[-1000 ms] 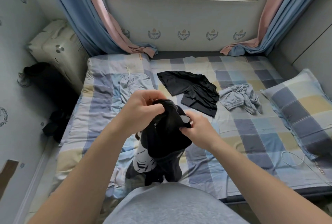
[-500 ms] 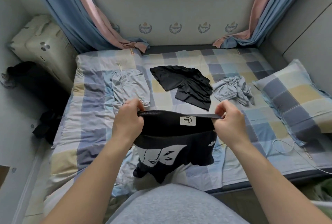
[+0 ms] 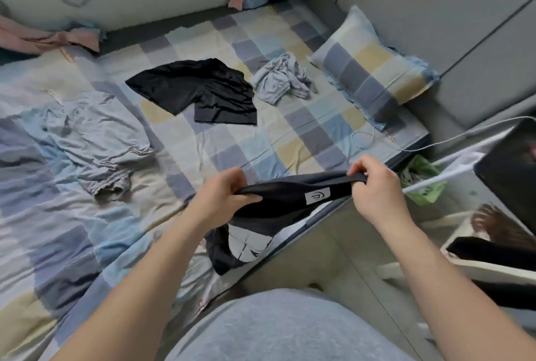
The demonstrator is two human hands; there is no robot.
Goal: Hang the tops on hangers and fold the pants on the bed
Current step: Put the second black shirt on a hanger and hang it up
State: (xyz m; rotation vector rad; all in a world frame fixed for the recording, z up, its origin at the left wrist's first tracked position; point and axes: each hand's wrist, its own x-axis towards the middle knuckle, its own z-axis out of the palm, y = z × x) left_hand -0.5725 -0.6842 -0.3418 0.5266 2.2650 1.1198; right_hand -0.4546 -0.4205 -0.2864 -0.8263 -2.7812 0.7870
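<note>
A black top (image 3: 278, 207) with a white label at the collar and a white print lower down hangs between my two hands over the bed's near edge. My left hand (image 3: 223, 201) grips its neckline on the left, and my right hand (image 3: 374, 186) pinches the neckline on the right, stretching it taut. Black shorts (image 3: 203, 91) lie flat on the checked bed (image 3: 290, 140) further back. A crumpled grey garment (image 3: 284, 78) sits to their right, and a pale blue garment (image 3: 95, 131) lies spread at the left. No hanger is visible.
A checked pillow (image 3: 374, 68) lies at the bed's right side by the grey wall. A thin white cable (image 3: 362, 140) curls on the sheet near it. To the right stand a white rack (image 3: 464, 169), a green item (image 3: 423, 181) and a dark screen (image 3: 510, 169). Curtain ends rest at the bed's back.
The view has swung right and down toward the bed's edge and the rack. Both hands have carried the black top rightward, still stretching its neckline open.
</note>
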